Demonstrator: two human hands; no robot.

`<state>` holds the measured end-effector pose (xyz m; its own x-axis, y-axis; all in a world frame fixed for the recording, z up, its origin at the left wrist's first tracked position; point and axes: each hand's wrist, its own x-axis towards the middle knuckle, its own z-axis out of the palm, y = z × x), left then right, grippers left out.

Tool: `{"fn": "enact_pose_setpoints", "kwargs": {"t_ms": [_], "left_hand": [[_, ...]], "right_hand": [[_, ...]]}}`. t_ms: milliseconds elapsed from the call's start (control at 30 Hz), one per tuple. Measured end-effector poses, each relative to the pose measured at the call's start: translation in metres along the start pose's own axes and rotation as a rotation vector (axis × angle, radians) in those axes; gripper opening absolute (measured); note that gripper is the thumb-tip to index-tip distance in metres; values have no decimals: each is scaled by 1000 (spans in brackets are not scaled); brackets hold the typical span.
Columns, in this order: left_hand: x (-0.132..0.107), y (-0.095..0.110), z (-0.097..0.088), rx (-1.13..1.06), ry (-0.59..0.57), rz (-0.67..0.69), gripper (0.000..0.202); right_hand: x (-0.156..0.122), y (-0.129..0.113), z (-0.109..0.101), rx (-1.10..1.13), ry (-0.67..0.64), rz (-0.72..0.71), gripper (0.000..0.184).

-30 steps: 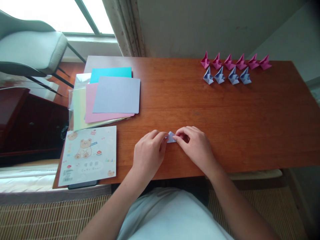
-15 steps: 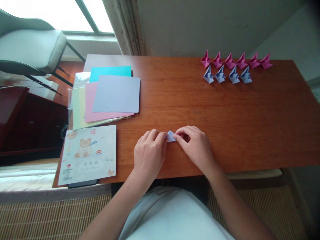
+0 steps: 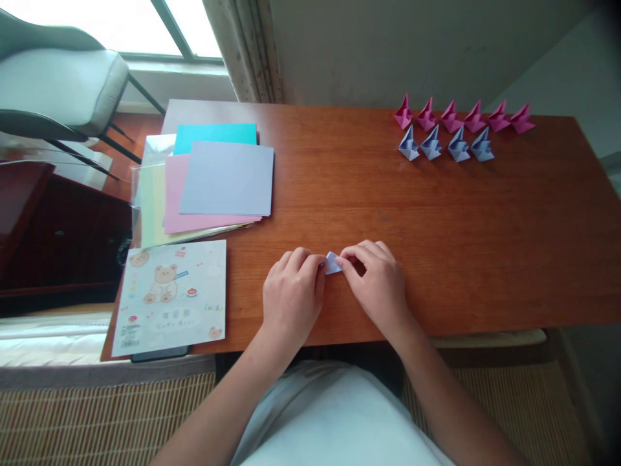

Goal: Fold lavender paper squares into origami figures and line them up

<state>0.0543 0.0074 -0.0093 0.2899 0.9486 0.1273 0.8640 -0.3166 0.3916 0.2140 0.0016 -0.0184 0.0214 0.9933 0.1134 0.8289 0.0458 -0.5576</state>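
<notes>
A small folded piece of lavender paper (image 3: 332,263) lies on the wooden table (image 3: 436,220) near its front edge. My left hand (image 3: 294,298) pinches its left side with curled fingers. From the right, my right hand (image 3: 378,285) pinches the other side, thumb and forefinger pressed on the fold. Most of the paper is hidden between my fingers.
A stack of coloured paper sheets (image 3: 213,181) lies at the left, with a bear-printed paper pack (image 3: 172,298) in front of it. Several pink folded figures (image 3: 463,118) and several lavender ones (image 3: 445,144) stand in two rows at the back right. A grey chair (image 3: 58,84) stands by the window.
Both hands stay closed on the small paper at the same spot; the fingers shift only slightly. The view has tilted a little.
</notes>
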Motion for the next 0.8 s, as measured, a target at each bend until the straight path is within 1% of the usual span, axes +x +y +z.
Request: {"fn": "enact_pose_setpoints", "kwargs": {"t_ms": [300, 600, 800], "left_hand": [[0, 1, -1, 25, -26, -4, 17], [2, 1, -1, 39, -54, -11, 17], [0, 3, 1, 56, -37, -5, 17]], "right_hand": [[-1, 1, 1, -8, -19, 20, 18], [-1, -2, 1, -30, -21, 34, 15], [2, -1, 0, -25, -47, 34, 15]]}}
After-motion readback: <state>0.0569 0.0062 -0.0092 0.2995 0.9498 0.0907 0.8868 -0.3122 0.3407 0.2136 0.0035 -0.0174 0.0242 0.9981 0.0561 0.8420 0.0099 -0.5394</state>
